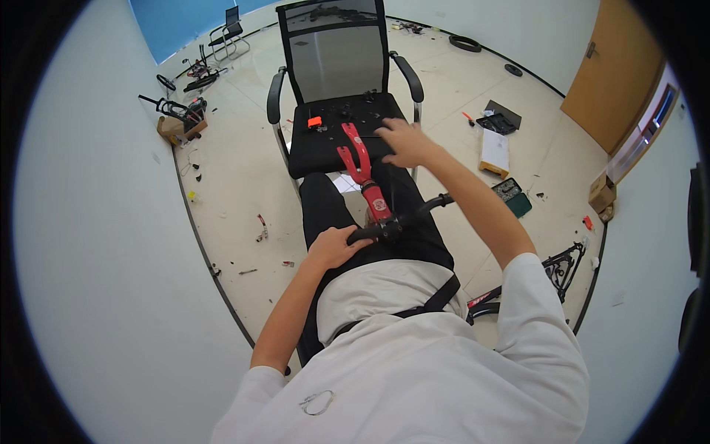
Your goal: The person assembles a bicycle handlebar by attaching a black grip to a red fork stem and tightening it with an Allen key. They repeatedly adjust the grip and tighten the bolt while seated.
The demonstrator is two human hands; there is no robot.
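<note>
A red bicycle fork (360,166) lies across my lap, its two prongs resting on the seat of a black office chair (296,157) in front of me. At its near end a black handlebar (421,212) is joined to it by a black clamp. My left hand (333,248) is closed around the bar's left end. Over the right side of the seat hovers my right hand (404,143), fingers apart and slightly blurred, with nothing visible in them. An orange-red block (315,122) and several small black parts (345,111) lie on the seat.
The chair's armrests (407,78) flank the seat. On the floor at right are a green tool case (512,197), a white box (494,152) and a black bicycle frame (563,270). A carton of bike parts (183,126) stands by the left wall; a tire (464,44) lies far back.
</note>
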